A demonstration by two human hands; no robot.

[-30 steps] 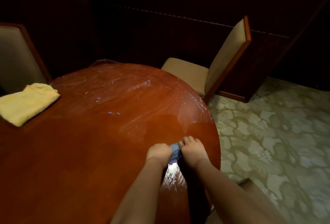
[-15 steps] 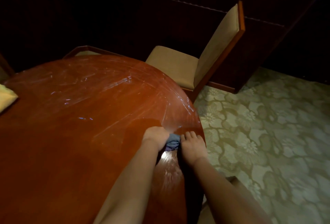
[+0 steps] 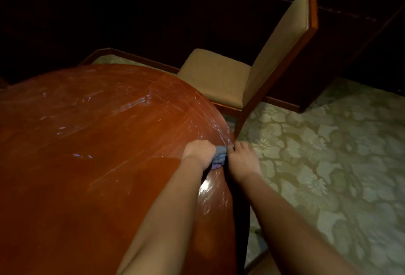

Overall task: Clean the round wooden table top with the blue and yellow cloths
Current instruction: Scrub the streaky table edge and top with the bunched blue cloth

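I've got left hand (image 3: pixel 200 153) and right hand (image 3: pixel 242 163) clenched on the bunched blue cloth (image 3: pixel 219 156); table (image 3: pixel 98 165) rim just right of grip, so a push could slide off.

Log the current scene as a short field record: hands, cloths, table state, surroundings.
left hand: grips blue cloth
right hand: grips the same cloth at table edge
table top: round, reddish wood, streaky smears on far part
yellow cloth: not in view
chair: beige, beyond table's far right edge
floor: floral carpet
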